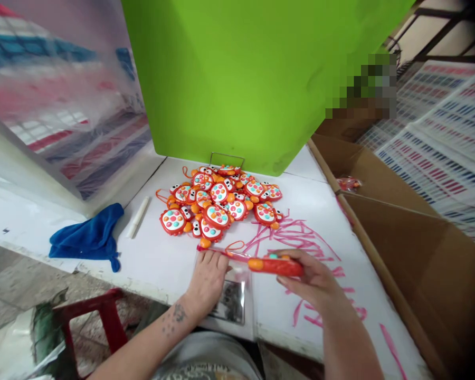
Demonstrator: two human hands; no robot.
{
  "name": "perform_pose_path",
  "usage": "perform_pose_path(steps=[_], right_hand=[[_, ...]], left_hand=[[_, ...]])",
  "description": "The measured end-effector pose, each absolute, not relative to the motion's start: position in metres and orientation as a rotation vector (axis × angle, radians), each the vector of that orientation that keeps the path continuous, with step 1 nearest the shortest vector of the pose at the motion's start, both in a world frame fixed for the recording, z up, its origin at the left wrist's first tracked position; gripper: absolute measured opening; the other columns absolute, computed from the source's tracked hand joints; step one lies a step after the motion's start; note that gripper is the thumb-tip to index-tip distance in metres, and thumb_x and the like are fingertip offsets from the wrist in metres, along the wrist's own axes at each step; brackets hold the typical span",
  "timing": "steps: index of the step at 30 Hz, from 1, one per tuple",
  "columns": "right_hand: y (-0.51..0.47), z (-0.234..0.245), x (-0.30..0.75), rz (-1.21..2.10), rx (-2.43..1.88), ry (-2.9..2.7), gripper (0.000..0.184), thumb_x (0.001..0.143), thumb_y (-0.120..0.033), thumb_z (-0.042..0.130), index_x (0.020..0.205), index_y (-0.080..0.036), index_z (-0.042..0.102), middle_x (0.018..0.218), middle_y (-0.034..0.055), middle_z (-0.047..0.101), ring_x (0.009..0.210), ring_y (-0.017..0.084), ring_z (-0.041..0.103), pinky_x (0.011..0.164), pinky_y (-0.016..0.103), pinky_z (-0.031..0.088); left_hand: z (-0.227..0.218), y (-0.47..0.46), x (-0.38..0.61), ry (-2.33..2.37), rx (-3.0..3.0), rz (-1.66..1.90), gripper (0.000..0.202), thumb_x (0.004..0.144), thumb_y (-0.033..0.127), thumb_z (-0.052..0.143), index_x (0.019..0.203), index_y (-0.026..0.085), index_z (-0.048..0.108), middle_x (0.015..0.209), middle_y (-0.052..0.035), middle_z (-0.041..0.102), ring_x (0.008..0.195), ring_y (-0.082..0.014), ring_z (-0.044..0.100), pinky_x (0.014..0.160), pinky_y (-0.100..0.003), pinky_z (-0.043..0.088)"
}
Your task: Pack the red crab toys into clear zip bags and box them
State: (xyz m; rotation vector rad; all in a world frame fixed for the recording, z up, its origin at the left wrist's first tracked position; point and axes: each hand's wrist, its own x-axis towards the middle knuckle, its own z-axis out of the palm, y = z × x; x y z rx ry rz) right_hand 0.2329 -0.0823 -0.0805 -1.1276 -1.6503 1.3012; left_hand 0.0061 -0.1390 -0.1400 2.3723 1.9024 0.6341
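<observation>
My right hand (314, 279) grips one red and orange toy (275, 265) edge-on, just above the white table (154, 253). My left hand (209, 277) rests on a clear plastic bag (235, 295) with a red zip strip, its fingers pressed on the bag's top edge near the toy. Beyond both hands lies a pile of several similar round red toys (221, 203) with coloured dots and eyes.
A large green bin (253, 79) stands behind the pile. A blue cloth (89, 237) and a white stick (138, 216) lie at the left. Open cardboard boxes (411, 237) flank the table's right edge. Pink marker scribbles cover the table. A red stool (103, 316) stands below.
</observation>
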Motion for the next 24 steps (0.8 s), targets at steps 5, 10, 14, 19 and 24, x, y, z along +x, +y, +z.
perform_pose_path(steps=[5,10,14,19,24], right_hand=[[-0.088,-0.074,0.225,1.508,-1.021,-1.837,0.03,0.07,-0.026,0.071,0.099,-0.022,0.063,0.099,0.0063,0.065,0.083,0.019,0.061,0.069,0.027,0.05],[-0.079,-0.095,0.208,1.447,-1.118,-1.468,0.039,0.068,-0.03,0.075,0.102,-0.023,0.056,0.094,0.0028,0.063,0.082,0.017,0.06,0.071,0.026,0.05],[-0.068,-0.107,0.194,1.33,-1.16,-1.472,0.041,0.071,-0.035,0.073,0.104,-0.021,0.054,0.1,0.0052,0.065,0.09,0.02,0.06,0.08,0.033,0.049],[-0.061,-0.102,0.179,1.264,-1.16,-1.696,0.035,0.074,-0.031,0.068,0.104,-0.019,0.056,0.1,0.0044,0.065,0.092,0.02,0.061,0.084,0.036,0.048],[-0.052,-0.095,0.164,1.274,-1.018,-1.697,0.034,0.076,-0.028,0.065,0.107,-0.021,0.052,0.107,0.0047,0.063,0.101,0.019,0.059,0.091,0.035,0.046]], left_hand=[[-0.139,-0.14,0.002,1.79,2.257,0.89,0.035,0.088,0.018,0.048,0.122,0.011,0.043,0.098,-0.0094,0.062,0.088,-0.0228,0.052,0.084,-0.042,0.038],[-0.136,-0.141,0.001,1.641,2.376,0.775,0.016,0.088,0.014,0.045,0.096,0.017,0.059,0.089,-0.0055,0.061,0.084,-0.0207,0.05,0.086,-0.043,0.034],[-0.138,-0.142,0.001,1.561,2.517,0.786,0.028,0.089,0.013,0.046,0.113,0.023,0.057,0.09,-0.0041,0.061,0.086,-0.0191,0.05,0.089,-0.043,0.033],[-0.138,-0.142,0.0,1.676,2.44,0.866,0.015,0.091,0.021,0.048,0.096,0.021,0.062,0.088,-0.0033,0.063,0.087,-0.0184,0.051,0.092,-0.042,0.032],[-0.138,-0.141,0.0,1.769,2.428,0.835,0.011,0.09,0.024,0.052,0.088,0.021,0.062,0.087,-0.003,0.063,0.086,-0.0195,0.051,0.088,-0.04,0.033]])
